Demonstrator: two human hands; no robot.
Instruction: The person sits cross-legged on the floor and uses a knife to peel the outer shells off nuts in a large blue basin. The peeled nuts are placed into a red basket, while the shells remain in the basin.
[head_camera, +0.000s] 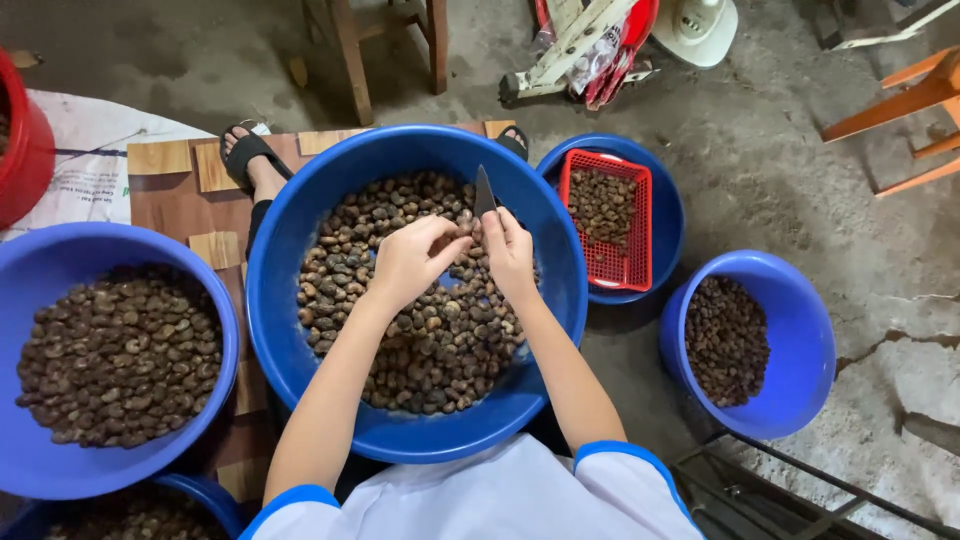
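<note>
**Cashew nut held over a big blue basin, knife in the other hand**

Cashew nut (462, 243), small and brown, is pinched between the fingertips of both hands above the middle of the scene. Going left to right: a red plastic tub (25, 150) sits at the far left edge, with a round blue plastic basin (30, 300) of dark brown nuts below it. Next comes a large round blue plastic basin (290, 250), also full of nuts, directly under the hands. The left hand (405, 265) has its fingers closed on the nut. The right hand (510, 250) touches the nut too and grips a short knife with a dark blade (484, 190), the blade pointing up and away. Further right, a red slotted plastic basket (640, 200) of nuts rests inside a smaller blue bowl (668, 215). Last is a deep blue plastic bucket (800, 340) (about half full of nuts) on the cracked concrete floor (850, 180).
</note>
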